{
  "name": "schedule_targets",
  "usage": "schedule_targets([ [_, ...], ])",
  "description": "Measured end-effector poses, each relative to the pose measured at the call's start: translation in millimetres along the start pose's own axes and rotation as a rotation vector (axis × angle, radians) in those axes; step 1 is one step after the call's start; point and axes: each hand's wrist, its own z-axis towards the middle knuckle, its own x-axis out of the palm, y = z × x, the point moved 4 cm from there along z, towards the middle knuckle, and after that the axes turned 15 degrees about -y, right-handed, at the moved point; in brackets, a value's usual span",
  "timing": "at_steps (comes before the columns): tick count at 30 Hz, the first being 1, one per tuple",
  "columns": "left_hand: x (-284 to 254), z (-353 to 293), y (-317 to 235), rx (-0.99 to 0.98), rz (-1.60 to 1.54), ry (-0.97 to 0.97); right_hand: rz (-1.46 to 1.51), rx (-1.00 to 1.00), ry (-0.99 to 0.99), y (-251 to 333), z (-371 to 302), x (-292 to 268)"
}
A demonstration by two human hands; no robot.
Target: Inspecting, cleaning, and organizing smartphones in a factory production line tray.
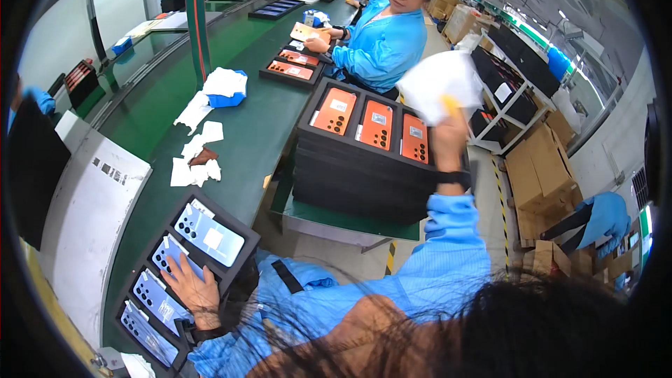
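Observation:
My left hand point(192, 287) lies with fingers spread on a light blue phone back panel point(168, 250), second from the far end in a black foam tray point(250, 241). Other blue panels sit in the same tray, one beyond my hand and two nearer. Each has camera rings and a pale tab or label. My right hand point(450, 143) is raised at the right, fingers closed on a white cloth point(437, 80) blurred by motion. Something yellow point(450, 105) shows at its fingertips. Below that hand, orange phone panels point(378, 124) fill the top tray of a black stack.
Crumpled white cloths point(203, 141) and a blue box of white cloths point(227, 91) lie on the green bench point(150, 199). Beyond, a co-worker in blue point(385, 45) holds an orange panel point(308, 32) over another tray. The tall tray stack point(357, 182) stands at right, cartons point(542, 161) farther right.

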Motion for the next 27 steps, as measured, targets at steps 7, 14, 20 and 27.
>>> schedule_targets([
  [7,-2.7,5.2,-15.9,-0.088,-0.034,0.142,0.192,0.192,0.626,11.1,-60.8,64.6],
  [14,-11.2,2.0,-13.5,-0.086,-0.072,0.079,0.2,0.078,0.473,90.9,-63.4,45.3],
  [20,-19.6,13.3,-20.4,-0.15,-0.072,0.105,0.54,-0.028,0.519,215.7,-101.6,45.3],
  [27,-17.6,10.4,-19.5,-0.172,-0.112,0.091,0.469,-0.198,0.444,254.1,-105.3,65.2],
])
